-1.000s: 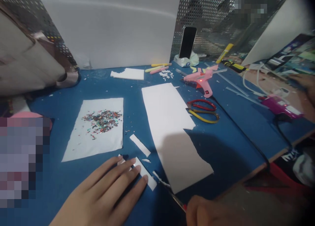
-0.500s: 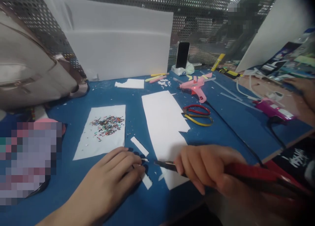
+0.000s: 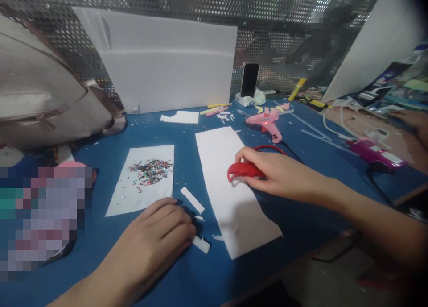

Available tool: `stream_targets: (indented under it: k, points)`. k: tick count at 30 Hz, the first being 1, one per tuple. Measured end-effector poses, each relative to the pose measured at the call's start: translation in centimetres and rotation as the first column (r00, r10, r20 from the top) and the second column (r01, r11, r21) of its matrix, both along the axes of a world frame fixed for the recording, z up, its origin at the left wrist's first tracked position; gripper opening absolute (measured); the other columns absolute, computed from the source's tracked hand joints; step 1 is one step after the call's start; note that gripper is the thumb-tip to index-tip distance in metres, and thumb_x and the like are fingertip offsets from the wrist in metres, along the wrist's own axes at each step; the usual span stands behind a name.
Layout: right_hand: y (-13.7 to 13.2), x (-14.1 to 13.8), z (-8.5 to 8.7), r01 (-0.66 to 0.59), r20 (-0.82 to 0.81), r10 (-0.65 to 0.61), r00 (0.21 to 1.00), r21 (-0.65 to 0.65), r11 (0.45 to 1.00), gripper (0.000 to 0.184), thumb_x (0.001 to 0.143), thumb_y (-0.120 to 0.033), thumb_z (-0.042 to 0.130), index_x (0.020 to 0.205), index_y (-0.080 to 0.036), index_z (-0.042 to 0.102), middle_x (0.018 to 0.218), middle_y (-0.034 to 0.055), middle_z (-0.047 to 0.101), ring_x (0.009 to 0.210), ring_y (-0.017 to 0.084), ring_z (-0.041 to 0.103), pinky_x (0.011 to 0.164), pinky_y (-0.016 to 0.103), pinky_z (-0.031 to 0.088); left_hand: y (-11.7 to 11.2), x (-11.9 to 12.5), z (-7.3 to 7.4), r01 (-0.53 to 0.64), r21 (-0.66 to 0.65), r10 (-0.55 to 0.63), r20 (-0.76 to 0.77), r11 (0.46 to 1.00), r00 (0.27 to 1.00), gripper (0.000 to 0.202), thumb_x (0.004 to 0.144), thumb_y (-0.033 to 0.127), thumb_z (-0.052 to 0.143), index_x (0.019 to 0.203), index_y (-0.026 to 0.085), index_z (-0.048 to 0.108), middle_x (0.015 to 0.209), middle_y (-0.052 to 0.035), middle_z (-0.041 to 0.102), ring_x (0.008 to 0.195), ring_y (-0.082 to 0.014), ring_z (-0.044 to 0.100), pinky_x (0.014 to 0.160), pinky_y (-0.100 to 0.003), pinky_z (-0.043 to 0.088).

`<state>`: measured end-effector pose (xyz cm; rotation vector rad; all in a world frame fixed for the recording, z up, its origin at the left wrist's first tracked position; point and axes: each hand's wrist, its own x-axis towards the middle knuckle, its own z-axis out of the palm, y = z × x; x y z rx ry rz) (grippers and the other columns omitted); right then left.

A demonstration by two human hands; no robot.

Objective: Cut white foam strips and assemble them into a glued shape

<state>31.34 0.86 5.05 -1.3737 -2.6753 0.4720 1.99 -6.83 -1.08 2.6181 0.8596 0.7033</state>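
My left hand point(image 3: 158, 242) rests on the blue table, fingers curled together. A short white strip point(image 3: 202, 244) sticks out from under its fingertips. Beside it lie a white sliver point(image 3: 199, 218) and a longer white strip point(image 3: 192, 200). Over the right edge of a large white sheet point(image 3: 220, 164), my right hand point(image 3: 264, 168) is closed around red-handled pliers point(image 3: 242, 170), a handle end pointing left. Their jaws are hidden by the hand. Under this hand, part of another red handle point(image 3: 272, 148) shows on the table.
A white paper point(image 3: 123, 195) bears a heap of colourful flakes point(image 3: 152, 171). Behind are a pink glue gun point(image 3: 267, 122), a propped phone point(image 3: 250, 80) and pens point(image 3: 216, 109). A bag point(image 3: 50, 88) stands left; a purple glue gun point(image 3: 379, 153) and another person's hand point(image 3: 409, 119) are right.
My right hand has moved up and away to the sheet's right edge, turning the pliers so a handle points left. My left hand has barely moved; the white sliver now lies apart from its fingers.
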Motion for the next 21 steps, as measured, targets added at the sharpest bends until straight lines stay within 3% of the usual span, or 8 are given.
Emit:
stream_targets:
  k: [3, 6, 10, 12, 15, 18, 21]
  points:
    - [0.9, 1.2, -1.5, -0.009, 0.034, 0.008, 0.999, 0.047, 0.999, 0.023, 0.096, -0.029, 0.049, 0.118, -0.022, 0.049, 0.109, 0.0062, 0.064, 0.091, 0.021, 0.064, 0.07, 0.029, 0.043, 0.2, -0.2, 0.2, 0.02, -0.064, -0.018, 0.023, 0.998, 1.0, 0.016, 0.097, 0.01, 0.046, 0.096, 0.019, 0.059, 0.088, 0.0003, 0.062, 0.082, -0.0144, 0.055, 0.095, -0.035, 0.039]
    - [1.4, 1.8, -2.3, 0.003, 0.058, -0.013, 0.998, 0.166, 0.986, 0.024, 0.095, -0.03, 0.05, 0.118, -0.021, 0.051, 0.116, 0.0084, 0.062, 0.101, 0.024, 0.061, 0.076, 0.032, 0.045, 0.5, -0.3, 0.5, 0.027, -0.172, -0.023, 0.021, 0.985, 1.0, 0.011, 0.096, 0.012, 0.051, 0.097, 0.021, 0.057, 0.09, 0.0009, 0.063, 0.084, -0.0152, 0.055, 0.089, -0.032, 0.041]
    - [0.9, 0.5, -1.5, -0.043, 0.034, 0.034, 0.999, 0.3, 0.953, 0.026, 0.094, -0.027, 0.054, 0.117, -0.018, 0.054, 0.117, 0.0115, 0.061, 0.106, 0.027, 0.057, 0.082, 0.037, 0.045, 0.8, -0.1, 0.8, 0.011, -0.237, -0.003, 0.036, 0.971, 0.999, 0.012, 0.095, 0.011, 0.054, 0.097, 0.022, 0.056, 0.094, 0.0022, 0.064, 0.089, -0.0141, 0.056, 0.092, -0.031, 0.04]
    - [0.1, -0.9, -0.6, -0.17, -0.061, 0.191, 0.98, 0.248, 0.954, 0.024, 0.093, -0.022, 0.055, 0.117, -0.018, 0.055, 0.117, 0.0098, 0.062, 0.108, 0.024, 0.056, 0.086, 0.035, 0.043, 0.8, 0.1, 0.9, -0.006, -0.226, 0.021, 0.064, 0.974, 0.998, 0.013, 0.094, 0.01, 0.055, 0.098, 0.022, 0.056, 0.095, 0.0021, 0.064, 0.092, -0.0139, 0.055, 0.088, -0.028, 0.042]
    - [-1.0, -3.1, 0.6, -0.41, -0.152, 0.412, 0.899, 0.04, 0.911, 0.021, 0.094, -0.023, 0.058, 0.114, -0.021, 0.057, 0.108, 0.0036, 0.066, 0.099, 0.018, 0.059, 0.084, 0.029, 0.042, 0.7, 0.2, 0.8, -0.01, -0.211, 0.035, 0.113, 0.977, 0.993, 0.015, 0.093, 0.008, 0.056, 0.101, 0.021, 0.056, 0.094, 0.0016, 0.064, 0.092, -0.0134, 0.055, 0.084, -0.025, 0.043]
    - [-1.6, -4.6, 0.5, -0.528, -0.055, 0.525, 0.849, -0.107, 0.843, 0.02, 0.092, -0.036, 0.062, 0.104, -0.02, 0.06, 0.092, 0.0016, 0.067, 0.083, 0.017, 0.06, 0.069, 0.029, 0.04, 0.3, -0.1, 0.8, 0.049, -0.182, -0.023, 0.143, 0.982, 0.989, 0.015, 0.093, 0.006, 0.054, 0.099, 0.021, 0.056, 0.091, 0.0015, 0.064, 0.084, -0.0127, 0.057, 0.085, -0.027, 0.043]
    - [-2.1, -5.2, -0.6, -0.598, 0.038, 0.607, 0.794, -0.132, 0.79, 0.03, 0.089, -0.045, 0.062, 0.096, -0.016, 0.06, 0.088, 0.0041, 0.066, 0.078, 0.02, 0.058, 0.06, 0.03, 0.035, -0.4, -0.6, 0.7, 0.175, -0.158, -0.146, 0.181, 0.972, 0.973, 0.014, 0.099, 0.013, 0.046, 0.103, 0.022, 0.057, 0.093, 0.0, 0.067, 0.084, -0.0138, 0.06, 0.087, -0.03, 0.043]
